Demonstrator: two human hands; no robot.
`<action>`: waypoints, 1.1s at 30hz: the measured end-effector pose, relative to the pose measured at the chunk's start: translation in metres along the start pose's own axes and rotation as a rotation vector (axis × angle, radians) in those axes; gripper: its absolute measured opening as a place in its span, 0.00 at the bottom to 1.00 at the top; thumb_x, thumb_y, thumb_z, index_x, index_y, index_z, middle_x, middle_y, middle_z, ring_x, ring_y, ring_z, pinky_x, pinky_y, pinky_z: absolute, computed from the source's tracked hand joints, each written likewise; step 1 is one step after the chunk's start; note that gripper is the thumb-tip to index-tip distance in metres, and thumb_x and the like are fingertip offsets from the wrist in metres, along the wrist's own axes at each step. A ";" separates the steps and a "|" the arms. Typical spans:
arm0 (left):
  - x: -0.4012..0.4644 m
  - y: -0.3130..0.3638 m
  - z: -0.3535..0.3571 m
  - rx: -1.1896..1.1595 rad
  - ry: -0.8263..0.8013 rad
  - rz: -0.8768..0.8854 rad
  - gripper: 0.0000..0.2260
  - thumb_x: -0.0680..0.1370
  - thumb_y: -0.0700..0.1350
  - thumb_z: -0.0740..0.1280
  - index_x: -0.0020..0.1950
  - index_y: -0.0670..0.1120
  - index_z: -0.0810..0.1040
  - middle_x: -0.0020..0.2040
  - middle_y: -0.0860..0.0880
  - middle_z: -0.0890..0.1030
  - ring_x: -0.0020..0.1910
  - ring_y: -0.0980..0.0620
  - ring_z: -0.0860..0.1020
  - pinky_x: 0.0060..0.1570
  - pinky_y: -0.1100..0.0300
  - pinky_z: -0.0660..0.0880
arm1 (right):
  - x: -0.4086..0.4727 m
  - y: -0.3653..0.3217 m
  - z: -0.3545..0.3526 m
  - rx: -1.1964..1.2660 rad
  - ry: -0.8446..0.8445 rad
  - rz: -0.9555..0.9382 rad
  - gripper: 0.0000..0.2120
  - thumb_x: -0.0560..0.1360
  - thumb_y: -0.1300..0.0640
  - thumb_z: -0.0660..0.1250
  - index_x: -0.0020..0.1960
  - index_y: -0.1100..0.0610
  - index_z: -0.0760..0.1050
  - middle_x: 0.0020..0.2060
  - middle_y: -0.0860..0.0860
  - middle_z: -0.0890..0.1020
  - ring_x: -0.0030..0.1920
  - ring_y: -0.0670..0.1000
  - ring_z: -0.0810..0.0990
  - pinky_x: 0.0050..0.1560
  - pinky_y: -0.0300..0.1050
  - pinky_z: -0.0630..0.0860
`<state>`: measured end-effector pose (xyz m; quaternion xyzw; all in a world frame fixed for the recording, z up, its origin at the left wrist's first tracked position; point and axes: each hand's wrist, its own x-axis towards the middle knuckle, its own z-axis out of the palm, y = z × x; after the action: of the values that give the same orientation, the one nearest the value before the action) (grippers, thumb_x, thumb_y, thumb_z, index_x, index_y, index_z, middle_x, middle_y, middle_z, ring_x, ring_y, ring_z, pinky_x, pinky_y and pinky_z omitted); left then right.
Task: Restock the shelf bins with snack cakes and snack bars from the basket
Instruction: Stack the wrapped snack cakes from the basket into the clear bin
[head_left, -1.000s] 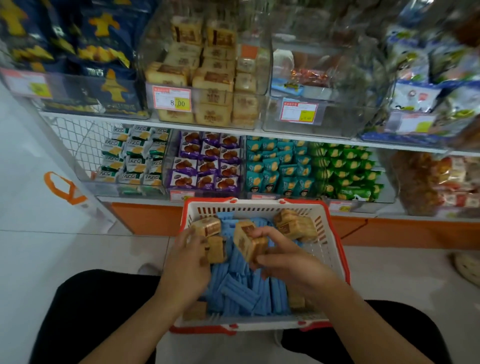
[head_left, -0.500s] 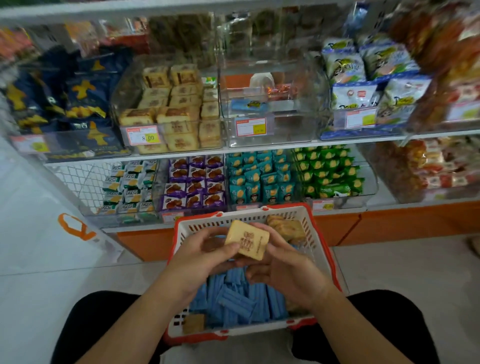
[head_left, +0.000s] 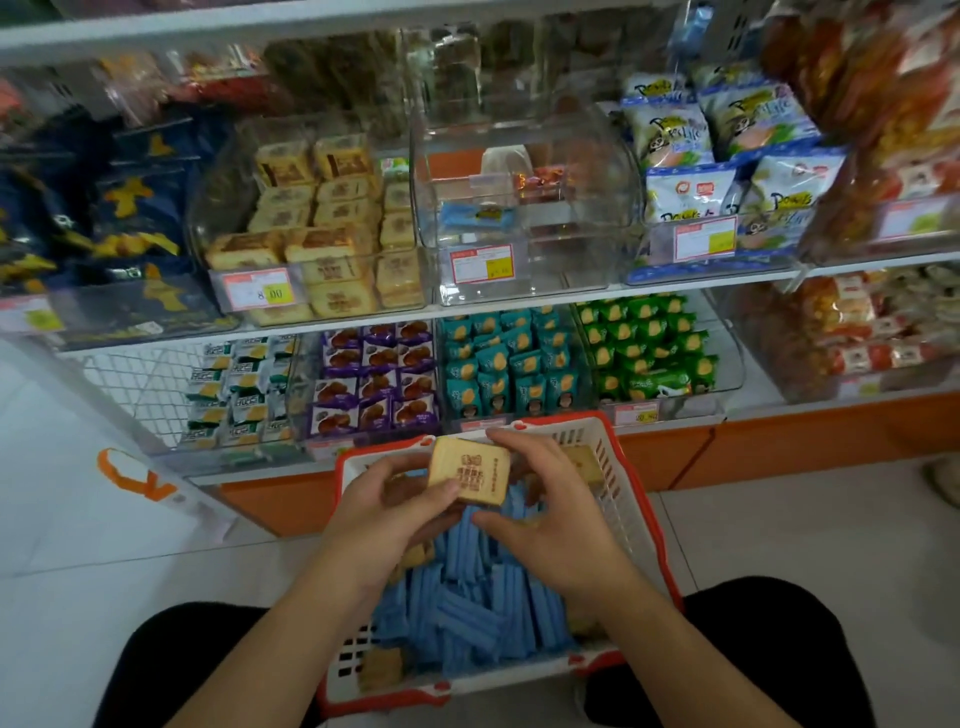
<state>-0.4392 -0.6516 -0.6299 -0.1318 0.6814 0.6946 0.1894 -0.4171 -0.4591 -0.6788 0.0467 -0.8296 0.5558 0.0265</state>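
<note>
Left hand (head_left: 387, 512) and right hand (head_left: 548, 512) pinch one snack cake (head_left: 469, 478) above the basket (head_left: 621, 467), fingers curled at its edges. A loose pinch could drop it among the blue snack bars (head_left: 467, 613); a hard one could crush it.

The pale tiled floor (head_left: 779, 530) carries the red-and-white basket (head_left: 626, 499), which sits just in front of the shelving. The upper shelf (head_left: 363, 314) bears clear bins: one at left (head_left: 311, 228) stacked with tan snack cakes, and to its right a nearly bare one (head_left: 524, 208) holding a blue bar. The lower shelf (head_left: 769, 402) bears rows of packets: white-green at far left (head_left: 234, 389), then purple (head_left: 376, 384), teal (head_left: 506, 364) and green (head_left: 647, 345).
</note>
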 end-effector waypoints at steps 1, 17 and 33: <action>0.000 0.004 -0.001 -0.007 -0.003 0.011 0.17 0.76 0.39 0.76 0.63 0.45 0.79 0.52 0.45 0.88 0.52 0.47 0.87 0.58 0.48 0.81 | 0.005 -0.008 -0.001 -0.041 0.007 -0.016 0.35 0.73 0.51 0.80 0.74 0.36 0.68 0.65 0.36 0.73 0.65 0.43 0.74 0.60 0.43 0.77; 0.099 0.168 -0.154 0.933 0.514 0.809 0.24 0.82 0.46 0.67 0.78 0.53 0.66 0.79 0.56 0.60 0.77 0.51 0.62 0.75 0.49 0.68 | 0.205 -0.203 0.031 -0.246 0.055 -0.080 0.26 0.75 0.50 0.78 0.64 0.39 0.67 0.54 0.35 0.77 0.52 0.39 0.79 0.46 0.37 0.80; 0.151 0.170 -0.170 1.321 0.478 0.562 0.35 0.87 0.51 0.50 0.77 0.44 0.24 0.78 0.50 0.23 0.78 0.51 0.24 0.79 0.53 0.31 | 0.451 -0.179 0.134 -0.717 0.107 0.020 0.37 0.71 0.44 0.78 0.73 0.53 0.67 0.59 0.54 0.79 0.53 0.52 0.77 0.35 0.41 0.73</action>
<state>-0.6618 -0.8085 -0.5500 0.0406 0.9865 0.1163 -0.1083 -0.8450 -0.6727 -0.5221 -0.0030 -0.9697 0.2313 0.0792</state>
